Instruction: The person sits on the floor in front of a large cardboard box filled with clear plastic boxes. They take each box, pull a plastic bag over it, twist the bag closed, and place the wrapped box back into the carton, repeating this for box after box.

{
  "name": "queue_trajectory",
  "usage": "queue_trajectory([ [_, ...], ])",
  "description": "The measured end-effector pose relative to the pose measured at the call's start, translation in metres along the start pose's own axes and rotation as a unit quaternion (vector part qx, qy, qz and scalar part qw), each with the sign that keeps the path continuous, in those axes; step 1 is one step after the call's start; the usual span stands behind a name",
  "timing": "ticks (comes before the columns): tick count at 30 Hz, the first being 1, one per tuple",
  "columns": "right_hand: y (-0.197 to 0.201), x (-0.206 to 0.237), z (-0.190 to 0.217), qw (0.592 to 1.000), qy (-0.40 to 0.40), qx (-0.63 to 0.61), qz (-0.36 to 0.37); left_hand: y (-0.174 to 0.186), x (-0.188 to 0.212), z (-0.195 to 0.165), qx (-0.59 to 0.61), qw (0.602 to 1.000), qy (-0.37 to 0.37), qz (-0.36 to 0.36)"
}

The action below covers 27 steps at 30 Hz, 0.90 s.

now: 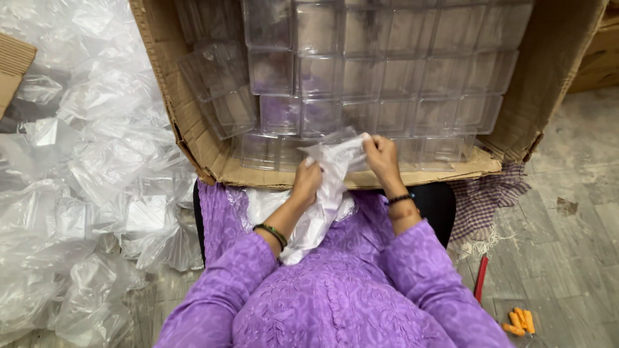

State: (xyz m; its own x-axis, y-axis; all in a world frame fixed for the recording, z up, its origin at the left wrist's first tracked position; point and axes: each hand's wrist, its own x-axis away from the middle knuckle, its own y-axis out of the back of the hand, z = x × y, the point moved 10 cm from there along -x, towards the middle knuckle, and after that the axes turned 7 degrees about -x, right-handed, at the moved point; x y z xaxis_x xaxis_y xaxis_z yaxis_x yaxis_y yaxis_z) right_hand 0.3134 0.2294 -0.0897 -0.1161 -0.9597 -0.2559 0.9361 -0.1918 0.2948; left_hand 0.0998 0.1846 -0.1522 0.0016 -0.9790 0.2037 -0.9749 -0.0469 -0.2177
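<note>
Two bare hands work together at the near edge of the large brown cardboard carton (193, 138), seen in the head view, the only view supplied.

Head view: the left hand (307, 182) is closed around the middle of a thin, crumpled clear plastic bag (325, 193). The right hand (380, 156) pinches the bag's upper end between fingers and thumb, just at the carton's near lip. Both hands therefore hold the same item, and neither is open.

The bag's long axis runs from far-right, at the right hand, down to near-left, where its loose tail hangs over the lap of the purple embroidered garment (335, 296). The right hand is farther out and closer to the carton's contents; the left sits nearer the body, beside and slightly below it.

Directly beyond the hands, inside the carton, stand stacked rows of small clear square plastic boxes (361, 77). The nearest row lies just past the right hand's fingertips. Whether a box is already inside the bag cannot be told.

To the left, a wide heap of clear plastic bags (84, 193) covers the floor. To the near right lie a red-handled tool (481, 277) and several small orange pieces (520, 321), well apart from the hands. A checked cloth (483, 196) lies under the carton's right corner.
</note>
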Motion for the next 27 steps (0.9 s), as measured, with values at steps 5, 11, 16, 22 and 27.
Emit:
queue_trajectory([
  [5, 0.012, 0.028, -0.024, 0.976, -0.095, -0.194, -0.038, 0.001, 0.014, -0.032, -0.15, 0.981, -0.119, -0.026],
  [11, -0.012, 0.037, -0.024, 0.984, -0.086, -0.156, -0.001, -0.004, -0.021, -0.017, -0.007, 0.996, -0.072, 0.052],
  [16, -0.014, 0.03, -0.019, 0.993, -0.077, -0.086, 0.027, -0.001, -0.024, 0.026, 0.064, 0.982, 0.164, 0.06],
  [22, -0.028, 0.035, -0.031, 0.936, -0.185, -0.298, 0.029, -0.006, -0.013, -0.024, 0.139, 0.987, 0.012, 0.08],
  [27, -0.089, 0.071, 0.001, 0.931, -0.123, -0.339, 0.065, 0.065, 0.044, -0.073, 0.03, 0.996, -0.023, 0.086],
])
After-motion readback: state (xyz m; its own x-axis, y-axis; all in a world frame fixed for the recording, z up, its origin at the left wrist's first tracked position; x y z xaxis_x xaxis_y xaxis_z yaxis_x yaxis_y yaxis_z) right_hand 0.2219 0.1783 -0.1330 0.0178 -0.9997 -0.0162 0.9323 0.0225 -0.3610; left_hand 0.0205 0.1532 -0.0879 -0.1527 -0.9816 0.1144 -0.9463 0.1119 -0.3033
